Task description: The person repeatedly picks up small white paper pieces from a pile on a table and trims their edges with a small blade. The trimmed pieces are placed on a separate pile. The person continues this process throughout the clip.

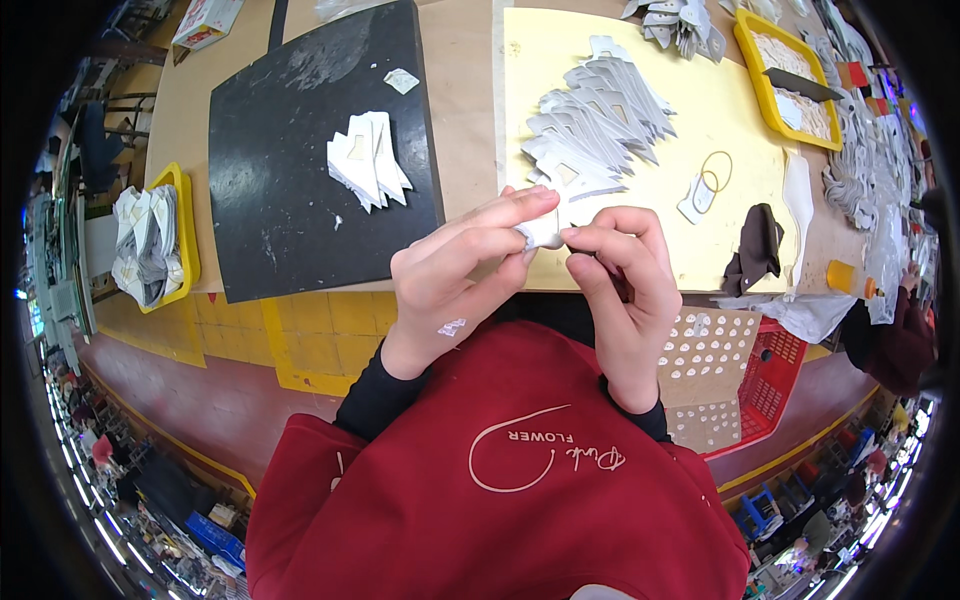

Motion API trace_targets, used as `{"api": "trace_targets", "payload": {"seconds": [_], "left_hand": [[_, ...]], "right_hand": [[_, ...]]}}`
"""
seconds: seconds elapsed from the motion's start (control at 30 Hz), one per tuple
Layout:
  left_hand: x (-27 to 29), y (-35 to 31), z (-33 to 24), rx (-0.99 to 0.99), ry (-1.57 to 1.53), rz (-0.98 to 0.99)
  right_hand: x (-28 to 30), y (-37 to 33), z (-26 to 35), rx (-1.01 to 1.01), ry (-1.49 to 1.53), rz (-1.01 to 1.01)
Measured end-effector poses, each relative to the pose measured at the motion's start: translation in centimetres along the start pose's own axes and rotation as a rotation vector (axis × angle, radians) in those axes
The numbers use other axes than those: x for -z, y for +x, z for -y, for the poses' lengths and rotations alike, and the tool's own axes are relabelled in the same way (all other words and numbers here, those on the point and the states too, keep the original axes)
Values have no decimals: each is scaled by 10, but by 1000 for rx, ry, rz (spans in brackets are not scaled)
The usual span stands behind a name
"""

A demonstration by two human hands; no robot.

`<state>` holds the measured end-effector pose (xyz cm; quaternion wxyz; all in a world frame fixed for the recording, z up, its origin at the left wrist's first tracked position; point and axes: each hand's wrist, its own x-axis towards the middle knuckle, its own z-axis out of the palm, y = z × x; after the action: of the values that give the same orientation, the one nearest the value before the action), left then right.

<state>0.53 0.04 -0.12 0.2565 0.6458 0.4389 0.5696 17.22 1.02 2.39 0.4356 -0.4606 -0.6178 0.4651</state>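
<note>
Above a red floor (180, 395), the brown-covered counter (460, 100) bears a black board (270, 200) at left and a yellow sheet (700, 130) at right, fanned grey cutouts (600, 115) just beyond the hands. Over the near edge, the left hand's (440, 272) fingers clamp a small white piece (541, 234); whether the right hand's (632, 290) fingers beside it grip anything, I cannot tell.

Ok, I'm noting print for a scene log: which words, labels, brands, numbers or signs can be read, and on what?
Red garment: pale lettering, upside down here, legible but not copied out.
Small pale patch on the left hand: any marks too small to read.
White-and-red box, upper left: print too blurred to read.
</note>
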Motion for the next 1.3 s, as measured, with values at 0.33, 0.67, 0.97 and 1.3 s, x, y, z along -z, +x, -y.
{"api": "trace_targets", "payload": {"seconds": [0.33,0.67,0.97,1.3], "left_hand": [[2,3,5,-20,-6,18],[3,3,7,-58,52,39],[5,2,8,-72,54,12],[6,-1,6,-63,50,17]], "right_hand": [[-3,6,-3,60,2,50],[-3,8,-5,87,-88,72],[2,6,-12,-71,195,101],[-3,5,-5,-23,50,114]]}}
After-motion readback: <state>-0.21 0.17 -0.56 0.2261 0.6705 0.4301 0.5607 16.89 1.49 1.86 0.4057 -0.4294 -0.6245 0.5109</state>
